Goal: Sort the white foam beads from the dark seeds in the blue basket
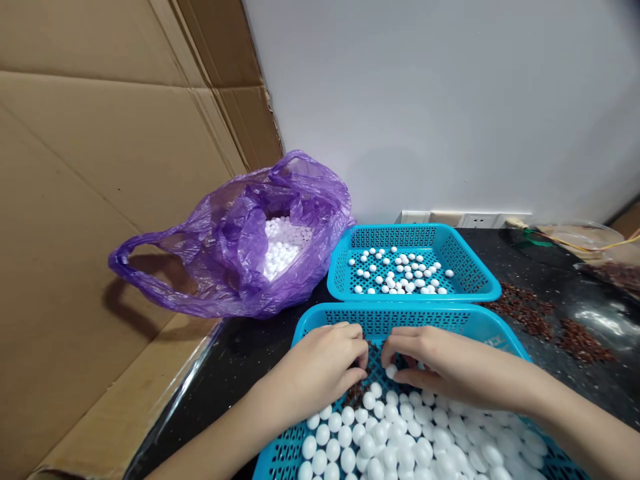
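Note:
My right hand (pixel 425 357) reaches over the front blue plastic basket (pixel 390 320), thumb and fingers pinching a small white ball (pixel 391 371). To its left, my left hand (pixel 333 357) is inside the far part of the same basket with its fingers curled closed; anything in them is hidden. Below both hands, a heap of smooth white balls (pixel 395 440) covers the near part of the basket. Dark reddish-brown bits (pixel 355 395) lie on the basket floor beside my left thumb, and more show between the hands.
A second blue basket (pixel 415 231) behind holds scattered white balls (pixel 400 270). An open purple plastic bag (pixel 240 267) with white balls leans at the left, by cardboard (pixel 90 167). Brown piles (pixel 583 340) lie on the black countertop (pixel 240 367). Wall sockets (pixel 480 220) stand behind.

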A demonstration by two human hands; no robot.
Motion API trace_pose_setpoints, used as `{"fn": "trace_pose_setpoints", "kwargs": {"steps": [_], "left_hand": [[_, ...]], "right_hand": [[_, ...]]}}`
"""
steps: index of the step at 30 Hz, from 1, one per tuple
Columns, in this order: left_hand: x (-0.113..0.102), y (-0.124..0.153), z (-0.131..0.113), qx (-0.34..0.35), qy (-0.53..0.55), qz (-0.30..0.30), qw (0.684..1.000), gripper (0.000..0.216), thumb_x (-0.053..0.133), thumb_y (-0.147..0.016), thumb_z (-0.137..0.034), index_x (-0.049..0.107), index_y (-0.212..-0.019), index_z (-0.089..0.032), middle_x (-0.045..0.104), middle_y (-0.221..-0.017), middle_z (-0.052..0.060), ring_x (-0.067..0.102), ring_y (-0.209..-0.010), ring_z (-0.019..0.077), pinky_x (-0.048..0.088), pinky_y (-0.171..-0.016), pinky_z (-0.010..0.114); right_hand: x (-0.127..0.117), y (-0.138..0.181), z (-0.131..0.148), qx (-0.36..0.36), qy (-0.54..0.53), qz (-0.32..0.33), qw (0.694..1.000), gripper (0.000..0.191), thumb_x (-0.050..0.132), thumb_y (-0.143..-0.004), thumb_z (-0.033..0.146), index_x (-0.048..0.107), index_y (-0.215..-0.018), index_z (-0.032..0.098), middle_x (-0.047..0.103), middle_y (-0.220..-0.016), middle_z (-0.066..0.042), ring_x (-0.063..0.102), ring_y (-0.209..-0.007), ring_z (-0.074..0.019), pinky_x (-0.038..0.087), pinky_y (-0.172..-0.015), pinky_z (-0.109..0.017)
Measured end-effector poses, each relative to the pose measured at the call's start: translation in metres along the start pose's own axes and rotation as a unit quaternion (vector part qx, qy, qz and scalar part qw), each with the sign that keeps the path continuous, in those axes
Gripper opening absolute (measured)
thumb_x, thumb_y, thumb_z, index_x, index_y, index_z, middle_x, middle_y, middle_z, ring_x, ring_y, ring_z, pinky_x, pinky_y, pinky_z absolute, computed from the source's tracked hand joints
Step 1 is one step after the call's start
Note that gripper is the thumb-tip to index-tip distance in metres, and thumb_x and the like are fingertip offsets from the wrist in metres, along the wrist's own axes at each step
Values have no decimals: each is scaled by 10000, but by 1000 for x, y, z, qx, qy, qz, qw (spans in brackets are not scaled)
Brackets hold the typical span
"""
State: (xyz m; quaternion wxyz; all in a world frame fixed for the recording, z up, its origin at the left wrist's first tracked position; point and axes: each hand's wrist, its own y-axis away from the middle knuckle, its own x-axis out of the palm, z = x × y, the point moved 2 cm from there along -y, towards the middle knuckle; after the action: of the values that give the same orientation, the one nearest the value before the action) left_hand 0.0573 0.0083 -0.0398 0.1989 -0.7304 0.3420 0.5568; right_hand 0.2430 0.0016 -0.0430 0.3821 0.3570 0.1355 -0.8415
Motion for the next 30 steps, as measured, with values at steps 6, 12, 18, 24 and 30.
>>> {"fn": "trace_pose_setpoints", "kwargs": {"steps": [6,12,18,24,30], "left_hand": [[-3,-1,-4,15,12,-35,999,49,585,-839,-189,600,-800,-163,594,-812,5,579,-795,171,422,-682,275],[-18,-1,-9,78,88,-170,978,83,559,-879,-224,584,-827,-165,634,-809,5,578,-781,143,436,-718,266],[-26,3,-11,137,131,-304,934,21,610,-843,-157,600,-826,-149,644,-781,17,585,-764,132,465,-738,261],[-25,6,-12,169,131,-324,922,24,628,-830,-155,606,-841,-153,656,-781,22,579,-752,130,478,-723,266],[-26,5,-13,175,127,-330,919,30,615,-838,-147,589,-847,-156,655,-772,20,576,-741,129,483,-718,271]], "right_hand": [[-7,-2,4,2,-80,-104,991,143,479,-929,262,596,-1006,233,636,-962,-28,577,-810,-171,452,-669,-296],[-13,-5,0,18,-288,-200,936,163,491,-923,364,559,-996,235,560,-894,-18,548,-783,-149,466,-630,-259],[-15,-7,1,8,-409,-162,898,136,554,-901,328,587,-967,214,572,-827,-3,567,-765,-122,477,-647,-223],[-15,-3,6,3,-449,-121,885,98,565,-903,286,616,-950,216,607,-900,5,607,-785,-92,507,-728,-209],[-14,-2,7,19,-462,-108,880,84,579,-896,270,625,-924,205,605,-880,11,607,-824,-93,517,-764,-207]]}}
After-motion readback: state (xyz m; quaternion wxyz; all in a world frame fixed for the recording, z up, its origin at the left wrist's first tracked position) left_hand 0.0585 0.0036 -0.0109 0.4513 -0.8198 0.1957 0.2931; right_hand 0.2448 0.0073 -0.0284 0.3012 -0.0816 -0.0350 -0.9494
